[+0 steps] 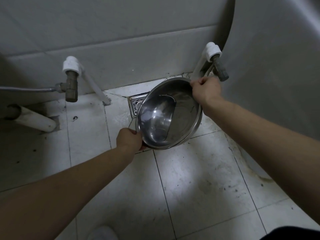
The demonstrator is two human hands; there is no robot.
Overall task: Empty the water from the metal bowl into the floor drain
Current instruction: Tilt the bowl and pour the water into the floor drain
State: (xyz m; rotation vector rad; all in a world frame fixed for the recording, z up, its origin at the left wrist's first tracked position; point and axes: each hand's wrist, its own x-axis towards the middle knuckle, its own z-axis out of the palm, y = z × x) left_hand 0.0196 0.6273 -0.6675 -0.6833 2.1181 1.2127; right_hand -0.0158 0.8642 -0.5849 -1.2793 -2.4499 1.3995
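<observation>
The round, shiny stainless-steel bowl (173,115) is held above the white tiled floor (190,170). It hangs just over the square metal floor drain (136,103), and only the left part of the grate shows past the bowl's rim. The left hand (129,140) is curled round the near rim and the right hand (206,91) round the far rim, so both hands grip the bowl. The bowl is tipped, and the clear water (155,118) is gathered against its left wall, the side nearest the drain. Whether any is spilling over the lip cannot be told.

The pour is judged to be under way or about to begin. It is best done with the low lip kept directly above the grate and close to it, so that splashing onto the tiles is limited. The right side should be raised gradually, so that a narrow stream is released rather than a broad sheet. Both grips should be kept firm, since a wet steel rim is likely slippery. The dull brown metal valve (220,70) just behind the right hand should be cleared as that side is lifted.
</observation>
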